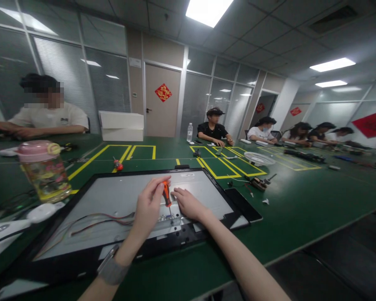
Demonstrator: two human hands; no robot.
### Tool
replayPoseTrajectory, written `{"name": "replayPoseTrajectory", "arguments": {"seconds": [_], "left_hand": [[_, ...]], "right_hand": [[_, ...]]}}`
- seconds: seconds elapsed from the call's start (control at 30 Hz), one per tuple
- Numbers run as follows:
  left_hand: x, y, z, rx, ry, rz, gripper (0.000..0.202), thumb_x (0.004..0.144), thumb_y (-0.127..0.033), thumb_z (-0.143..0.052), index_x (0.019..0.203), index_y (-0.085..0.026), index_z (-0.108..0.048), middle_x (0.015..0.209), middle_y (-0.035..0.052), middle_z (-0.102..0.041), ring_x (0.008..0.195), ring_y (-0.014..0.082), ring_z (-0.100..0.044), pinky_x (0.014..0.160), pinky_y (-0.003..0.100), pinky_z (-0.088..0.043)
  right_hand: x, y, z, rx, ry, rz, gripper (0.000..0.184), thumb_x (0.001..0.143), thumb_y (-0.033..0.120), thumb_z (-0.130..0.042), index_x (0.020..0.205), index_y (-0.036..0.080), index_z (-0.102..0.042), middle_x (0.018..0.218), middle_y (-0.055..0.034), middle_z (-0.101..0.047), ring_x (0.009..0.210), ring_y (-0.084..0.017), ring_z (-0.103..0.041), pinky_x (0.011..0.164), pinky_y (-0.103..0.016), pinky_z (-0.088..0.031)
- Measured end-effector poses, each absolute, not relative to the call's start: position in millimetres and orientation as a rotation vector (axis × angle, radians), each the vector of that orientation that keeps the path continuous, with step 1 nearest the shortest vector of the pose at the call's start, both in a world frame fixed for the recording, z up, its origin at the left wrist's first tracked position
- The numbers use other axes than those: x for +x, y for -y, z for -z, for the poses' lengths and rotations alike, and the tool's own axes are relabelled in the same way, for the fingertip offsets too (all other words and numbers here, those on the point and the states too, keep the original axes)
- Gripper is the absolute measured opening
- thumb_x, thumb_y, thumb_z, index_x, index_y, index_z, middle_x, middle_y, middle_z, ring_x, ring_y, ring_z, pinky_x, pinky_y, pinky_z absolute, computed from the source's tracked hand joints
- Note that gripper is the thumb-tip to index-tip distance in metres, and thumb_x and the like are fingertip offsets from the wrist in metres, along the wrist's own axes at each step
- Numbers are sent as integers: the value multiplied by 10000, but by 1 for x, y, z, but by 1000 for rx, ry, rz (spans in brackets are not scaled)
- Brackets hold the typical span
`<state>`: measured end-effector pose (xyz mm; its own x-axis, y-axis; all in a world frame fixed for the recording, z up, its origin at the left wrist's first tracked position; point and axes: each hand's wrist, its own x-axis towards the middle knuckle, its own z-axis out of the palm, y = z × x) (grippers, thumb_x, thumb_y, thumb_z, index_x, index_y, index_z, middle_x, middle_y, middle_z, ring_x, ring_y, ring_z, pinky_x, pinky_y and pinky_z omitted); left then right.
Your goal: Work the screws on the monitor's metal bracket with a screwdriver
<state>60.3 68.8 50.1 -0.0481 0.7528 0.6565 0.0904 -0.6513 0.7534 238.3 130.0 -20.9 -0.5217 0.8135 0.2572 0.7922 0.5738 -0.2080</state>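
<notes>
My left hand [149, 202] is closed around the orange and black handle of a screwdriver [166, 193], its shaft pointing down at a small metal bracket [175, 210] with connectors. The bracket sits near the front edge of a large flat display panel [108, 194], which has a grey metal back and a black frame. My right hand [189, 204] rests on the panel just right of the screwdriver, fingers stretched out and nothing seen in them. Several thin wires [103, 216] run left from the bracket across the panel. The screw under the tip is too small to make out.
A pink-lidded drinking bottle [45, 171] stands left of the panel, near white devices [6, 234]. Beyond lie a red-tipped tool [118, 164] and a white basket [258, 159]. A black phone-like slab [242, 204] touches the right side. Several people sit around the green table [301, 209].
</notes>
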Motion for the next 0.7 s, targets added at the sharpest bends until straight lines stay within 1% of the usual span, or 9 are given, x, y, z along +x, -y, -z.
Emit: {"name": "replayPoseTrajectory", "arguments": {"seconds": [0.07,0.13,0.2,0.27,0.4,0.5,0.63,0.7], "left_hand": [[60,-69,-50,1747,-895,-1746,263,921,-341,-545,1017,-213,-754,953,50,-681,951,200,-656,859,315,-508],[61,-69,-51,1774,-909,-1778,217,876,-348,-611,955,-224,-771,936,44,-658,916,193,-647,822,299,-515],[62,-68,-52,1795,-915,-1798,190,845,-341,-648,930,-233,-779,911,37,-644,871,184,-640,788,287,-519],[62,-67,-53,1799,-903,-1776,210,865,-331,-619,963,-232,-775,911,41,-660,874,186,-647,805,296,-521],[61,-67,-53,1698,-875,-1675,298,926,-347,-524,1069,-206,-743,937,59,-711,954,213,-680,900,344,-515],[60,-68,-52,1641,-849,-1637,316,930,-365,-523,1103,-199,-730,934,61,-724,970,218,-688,922,357,-514],[61,-69,-52,1740,-871,-1716,213,846,-325,-650,985,-214,-766,925,50,-679,900,198,-661,826,309,-524],[61,-69,-52,1761,-899,-1748,202,836,-317,-661,976,-223,-773,930,46,-660,889,189,-646,804,295,-521]], "right_hand": [[238,-130,20,-1313,2484,-91,478,950,64,-394,1404,127,-529,1488,-180,-511,1390,-253,-475,1177,-467,-343],[238,-129,20,-1315,2481,-90,476,952,65,-395,1406,117,-526,1489,-183,-509,1396,-255,-467,1180,-463,-338],[238,-130,20,-1318,2477,-91,468,958,73,-395,1405,111,-528,1494,-186,-504,1397,-259,-465,1181,-462,-338],[238,-130,21,-1323,2472,-92,466,961,76,-393,1404,115,-530,1497,-184,-501,1397,-261,-466,1179,-466,-341],[238,-131,23,-1329,2467,-92,479,961,77,-387,1417,135,-521,1496,-176,-505,1397,-262,-467,1173,-480,-347],[239,-132,23,-1324,2472,-92,470,973,93,-374,1419,127,-519,1502,-183,-497,1401,-265,-461,1173,-482,-345],[239,-132,23,-1311,2486,-98,467,976,95,-365,1417,107,-520,1493,-193,-504,1408,-262,-452,1167,-468,-355],[239,-132,23,-1307,2493,-102,478,967,91,-375,1424,105,-512,1489,-195,-507,1410,-262,-446,1167,-465,-354]]}}
